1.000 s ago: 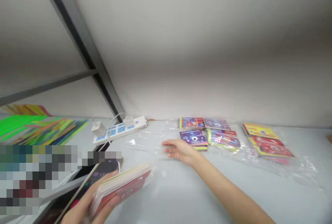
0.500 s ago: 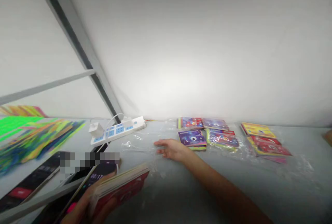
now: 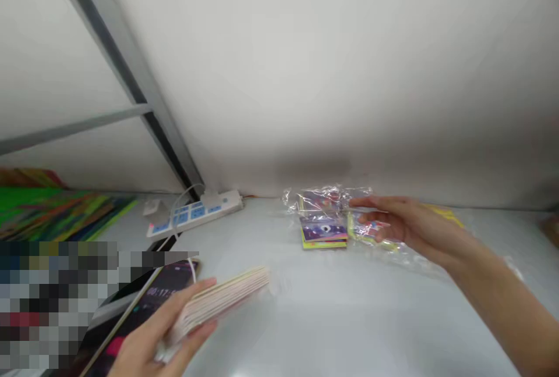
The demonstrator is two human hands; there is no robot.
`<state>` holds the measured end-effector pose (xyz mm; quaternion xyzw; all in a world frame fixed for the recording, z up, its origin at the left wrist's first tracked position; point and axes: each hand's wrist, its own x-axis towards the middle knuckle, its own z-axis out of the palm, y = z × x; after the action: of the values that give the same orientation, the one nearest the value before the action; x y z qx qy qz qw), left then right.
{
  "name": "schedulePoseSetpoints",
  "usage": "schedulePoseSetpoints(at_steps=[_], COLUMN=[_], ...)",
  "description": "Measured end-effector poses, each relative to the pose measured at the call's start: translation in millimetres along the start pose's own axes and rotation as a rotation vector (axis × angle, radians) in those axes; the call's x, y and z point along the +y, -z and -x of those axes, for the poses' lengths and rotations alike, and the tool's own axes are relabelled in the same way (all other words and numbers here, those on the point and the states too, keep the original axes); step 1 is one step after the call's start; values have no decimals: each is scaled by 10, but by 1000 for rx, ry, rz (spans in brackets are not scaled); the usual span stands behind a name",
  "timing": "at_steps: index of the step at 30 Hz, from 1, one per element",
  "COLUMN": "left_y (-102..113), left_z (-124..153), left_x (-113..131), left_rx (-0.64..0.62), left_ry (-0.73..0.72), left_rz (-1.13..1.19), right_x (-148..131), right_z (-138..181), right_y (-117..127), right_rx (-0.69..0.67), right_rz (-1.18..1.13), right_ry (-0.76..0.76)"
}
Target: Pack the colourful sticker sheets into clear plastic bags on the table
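Note:
My left hand (image 3: 168,327), low and left of centre, is closed around a thick stack of cards (image 3: 229,298). The stack is turned edge-on, with what looks like clear plastic around its near end. On the right, my right hand (image 3: 402,226) reaches over the card packs with its fingers apart, and I see nothing gripped in it. Beneath its fingertips lies a red and yellow card pack (image 3: 371,230) in clear film. Beside that sits a purple-topped card stack (image 3: 324,233). Crinkled clear plastic (image 3: 305,199) covers the cards behind.
A white power strip (image 3: 196,214) with plugs and a white cable lies near the wall. A phone (image 3: 152,301) showing a timer is by my left hand. Colourful strips (image 3: 87,214) are heaped at far left. Yellow cards (image 3: 445,214) show behind my right arm.
My right hand has swung right, from the grey tabletop to over the card packs. Clear plastic now lies on the back packs. The stack in my left hand has turned edge-on.

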<state>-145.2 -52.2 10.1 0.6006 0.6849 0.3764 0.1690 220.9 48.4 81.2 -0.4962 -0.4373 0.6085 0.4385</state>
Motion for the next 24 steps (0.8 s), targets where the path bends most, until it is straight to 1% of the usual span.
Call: schedulePoseSetpoints(at_steps=[1, 3, 5, 7, 9, 11, 13, 16, 22, 24], left_y=[5, 2, -26, -73, -118, -147, -157, -145, -64, -30], left_z=[-47, -158, -271, -365, -431, -476, -510, -544, -540, -534], left_x=[51, 174, 317, 460, 583, 672, 723, 759, 802, 804], left_rx=[-35, -26, -72, -195, -286, -329, -321, -267, -192, -202], left_ry=[-49, -137, -245, -314, -370, -408, -412, -375, -257, -229], left_rz=[-11, -33, -97, -210, -304, -357, -382, -379, -299, -282], right_x=[8, 66, 156, 251, 330, 387, 427, 474, 515, 487], right_z=[11, -5, -51, -100, -138, -157, -165, -172, -176, -144], right_y=[98, 264, 375, 430, 446, 447, 454, 493, 560, 541], right_rx=[29, 88, 127, 157, 175, 185, 186, 214, 325, 390], right_rz=[18, 27, 28, 19, 5, -4, -1, 30, 173, 236], right_ry=[-13, -49, -76, -96, -113, -120, -118, -70, 53, 99])
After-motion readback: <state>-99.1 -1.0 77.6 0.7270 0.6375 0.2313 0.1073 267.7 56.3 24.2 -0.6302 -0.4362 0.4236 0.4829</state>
